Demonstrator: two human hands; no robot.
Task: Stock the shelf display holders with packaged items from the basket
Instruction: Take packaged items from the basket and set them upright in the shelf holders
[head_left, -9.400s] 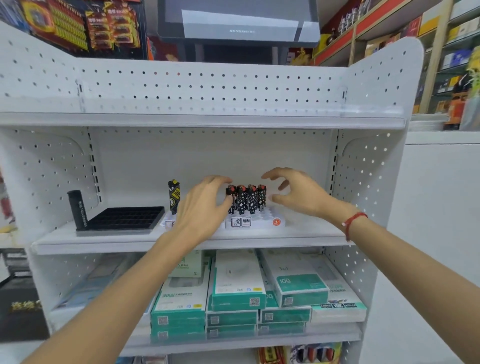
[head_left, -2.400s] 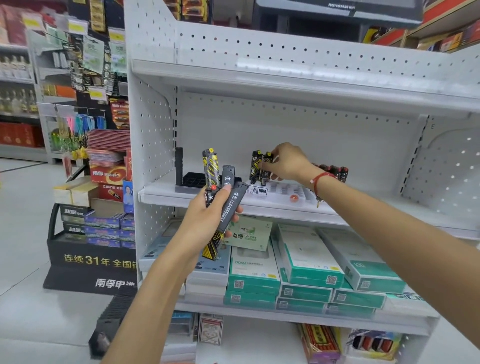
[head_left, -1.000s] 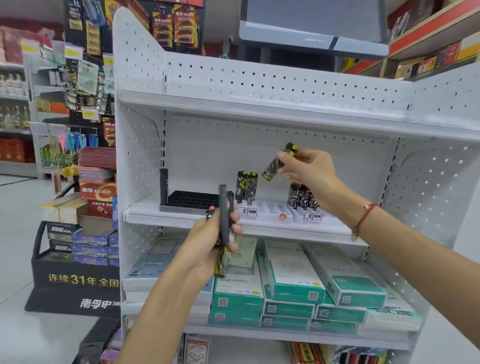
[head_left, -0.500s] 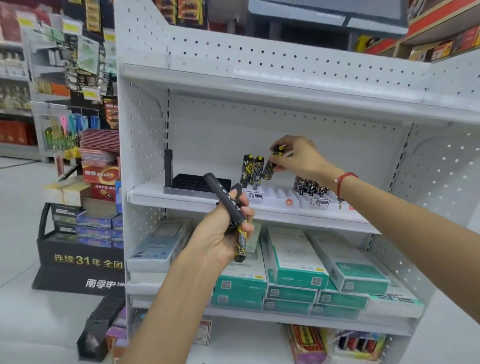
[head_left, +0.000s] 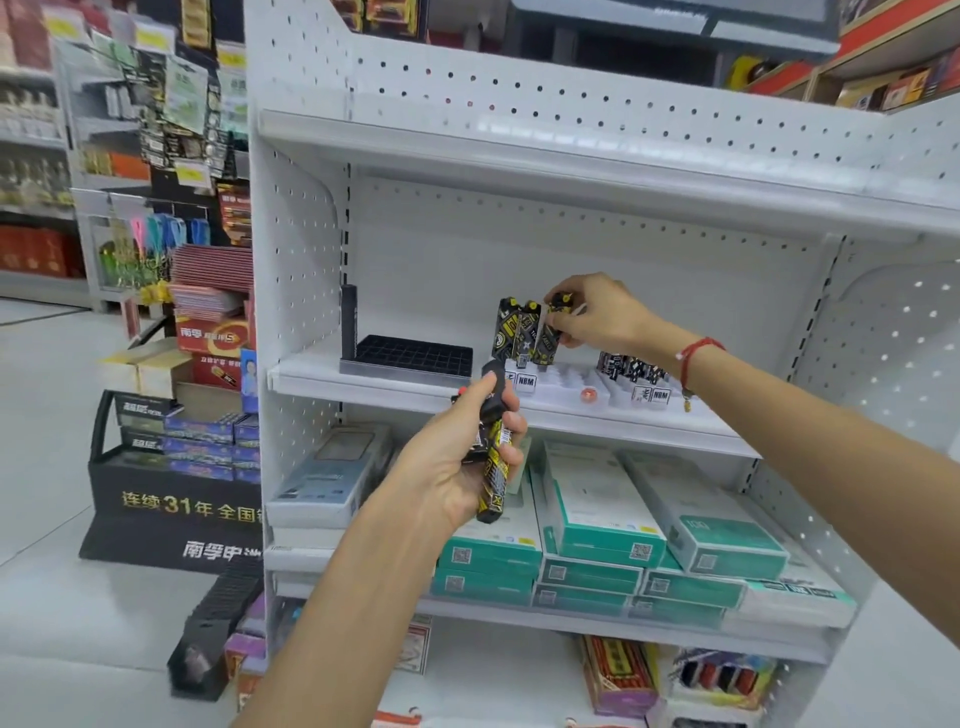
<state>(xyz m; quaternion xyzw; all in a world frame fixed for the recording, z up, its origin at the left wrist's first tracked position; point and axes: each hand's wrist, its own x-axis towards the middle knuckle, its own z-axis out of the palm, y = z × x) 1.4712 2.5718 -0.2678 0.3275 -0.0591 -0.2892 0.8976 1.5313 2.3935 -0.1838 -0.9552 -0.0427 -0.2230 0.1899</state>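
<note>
Now the right hand is pinching a yellow-black pack, seating it upright into the white holder; the left hand is gripping spare packs.

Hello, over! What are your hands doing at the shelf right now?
Right hand pinches pack at white holder. Left hand grips spare packs. Nothing in the way.

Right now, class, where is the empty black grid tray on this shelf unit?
In the head view, the black grid tray sits at the left end of the middle shelf, left of the white holder and its yellow-and-black packs.
</note>
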